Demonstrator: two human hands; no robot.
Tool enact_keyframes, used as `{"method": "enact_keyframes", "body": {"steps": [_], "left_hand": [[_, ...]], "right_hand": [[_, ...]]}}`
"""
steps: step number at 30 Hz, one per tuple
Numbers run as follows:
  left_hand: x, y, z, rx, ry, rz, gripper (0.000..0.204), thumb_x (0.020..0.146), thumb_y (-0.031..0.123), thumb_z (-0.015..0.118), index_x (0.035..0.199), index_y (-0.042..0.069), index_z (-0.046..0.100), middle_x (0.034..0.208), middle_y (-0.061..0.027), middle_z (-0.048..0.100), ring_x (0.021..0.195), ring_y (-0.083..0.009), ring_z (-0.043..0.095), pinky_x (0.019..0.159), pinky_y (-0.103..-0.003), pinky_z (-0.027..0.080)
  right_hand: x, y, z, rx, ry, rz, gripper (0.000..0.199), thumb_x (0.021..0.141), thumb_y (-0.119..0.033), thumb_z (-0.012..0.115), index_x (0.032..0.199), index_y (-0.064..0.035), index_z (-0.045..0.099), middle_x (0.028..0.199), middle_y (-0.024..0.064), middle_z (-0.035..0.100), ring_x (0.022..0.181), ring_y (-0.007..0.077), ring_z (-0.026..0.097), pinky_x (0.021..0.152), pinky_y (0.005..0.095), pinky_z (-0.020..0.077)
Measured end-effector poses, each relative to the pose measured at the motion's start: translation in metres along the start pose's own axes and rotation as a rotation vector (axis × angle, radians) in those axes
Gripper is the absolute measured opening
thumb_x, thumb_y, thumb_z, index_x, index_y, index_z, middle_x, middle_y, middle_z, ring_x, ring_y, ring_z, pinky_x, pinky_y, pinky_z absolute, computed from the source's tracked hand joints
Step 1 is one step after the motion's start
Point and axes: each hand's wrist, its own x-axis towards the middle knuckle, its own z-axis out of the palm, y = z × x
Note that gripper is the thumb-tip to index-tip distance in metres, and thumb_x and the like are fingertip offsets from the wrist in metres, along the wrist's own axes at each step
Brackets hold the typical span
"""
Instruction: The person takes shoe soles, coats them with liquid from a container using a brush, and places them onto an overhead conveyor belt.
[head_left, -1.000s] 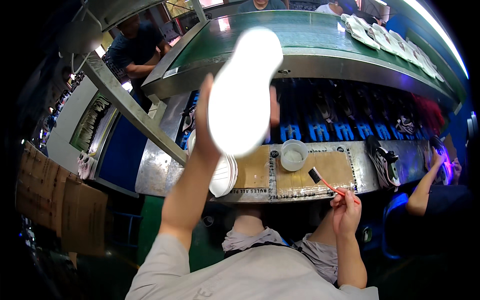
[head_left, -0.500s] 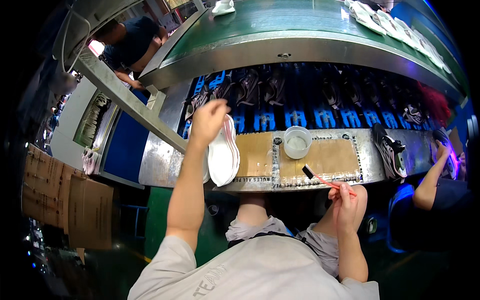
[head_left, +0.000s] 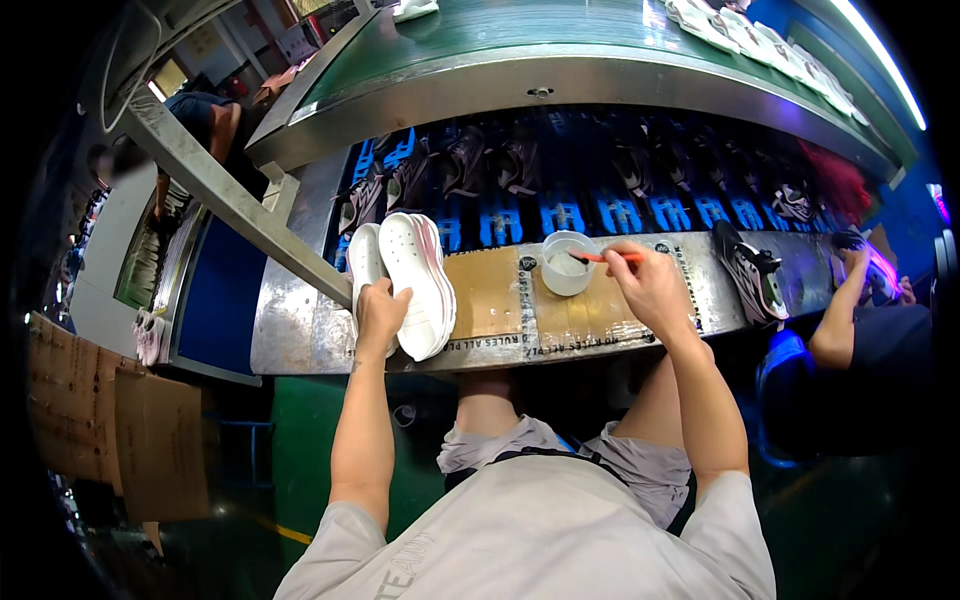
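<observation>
Two piles of white shoe soles lie side by side on the bench's left part. My left hand [head_left: 378, 318] is closed on the near end of the left white shoe sole [head_left: 367, 262]; its fingertips are partly hidden. The right-hand soles [head_left: 418, 285], stacked with pinkish edges showing, lie just beside that hand. In my right hand [head_left: 650, 285] is a small brush [head_left: 598, 258] with a red handle, pinched between thumb and fingers. Its dark bristles dip into a translucent plastic cup [head_left: 567, 280] of whitish content. The cup stands on brown cardboard [head_left: 488, 300] taped to the bench.
Behind the bench, dark shoes [head_left: 462, 165] stand on a rack with blue holders [head_left: 562, 218]. A black-and-white shoe [head_left: 750, 278] lies at the right. Above runs a green conveyor [head_left: 520, 45] with white soles. A co-worker's arm [head_left: 838, 310] is at far right; cardboard boxes [head_left: 160, 445] stand left.
My left hand has come down from above the soles onto the left one. My right hand has risen from near my knee, bringing the brush into the cup.
</observation>
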Motion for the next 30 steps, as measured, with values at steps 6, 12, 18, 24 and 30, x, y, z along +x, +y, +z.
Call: {"method": "enact_keyframes", "body": {"steps": [6, 12, 18, 24, 30], "left_hand": [[0.004, 0.009, -0.009, -0.096, -0.139, -0.099, 0.031, 0.091, 0.023, 0.064, 0.092, -0.007, 0.070, 0.091, -0.0312, 0.070, 0.083, -0.0452, 0.068, 0.082, -0.050, 0.054], [-0.038, 0.008, -0.044, -1.203, -0.350, -0.493, 0.037, 0.092, 0.019, 0.061, 0.113, -0.011, 0.066, 0.104, -0.0143, 0.074, 0.086, -0.0252, 0.073, 0.075, -0.033, 0.057], [-0.099, 0.049, -0.021, -2.357, -0.422, -0.490, 0.065, 0.097, 0.042, 0.058, 0.146, 0.002, 0.048, 0.147, -0.0320, 0.042, 0.132, -0.0408, 0.050, 0.097, -0.046, 0.050], [-0.112, 0.053, -0.007, -2.754, -0.490, -0.316, 0.085, 0.097, 0.052, 0.056, 0.164, 0.012, 0.022, 0.165, -0.0351, 0.008, 0.145, -0.0496, 0.036, 0.106, -0.058, 0.048], [-0.105, 0.072, -0.006, -2.117, -0.564, -0.211, 0.090, 0.088, 0.040, 0.072, 0.159, 0.003, 0.029, 0.154, -0.0306, 0.041, 0.137, -0.0502, 0.047, 0.113, -0.055, 0.043]], "right_hand": [[0.022, 0.023, 0.020, -0.166, -0.080, 0.033, 0.027, 0.099, -0.027, 0.064, 0.105, -0.0027, 0.075, 0.082, 0.0129, 0.075, 0.075, 0.0256, 0.073, 0.071, 0.0340, 0.0541], [0.006, 0.015, 0.012, 0.151, 0.122, -0.050, 0.023, 0.103, -0.018, 0.059, 0.109, -0.0009, 0.073, 0.087, 0.0105, 0.076, 0.080, 0.0188, 0.072, 0.074, 0.0310, 0.0538], [-0.007, 0.034, 0.017, 0.190, 0.081, 0.054, 0.022, 0.104, -0.015, 0.058, 0.108, 0.0018, 0.072, 0.088, 0.0075, 0.074, 0.083, 0.0149, 0.070, 0.077, 0.0285, 0.0521], [-0.013, 0.036, 0.011, 0.182, 0.068, 0.048, 0.023, 0.105, -0.016, 0.058, 0.111, 0.0009, 0.072, 0.089, 0.0071, 0.073, 0.085, 0.0133, 0.067, 0.081, 0.0282, 0.0503], [-0.026, 0.015, 0.007, 0.261, 0.035, -0.121, 0.021, 0.102, -0.012, 0.059, 0.112, 0.0012, 0.073, 0.104, 0.0106, 0.072, 0.092, 0.0177, 0.067, 0.087, 0.0302, 0.0502]]}}
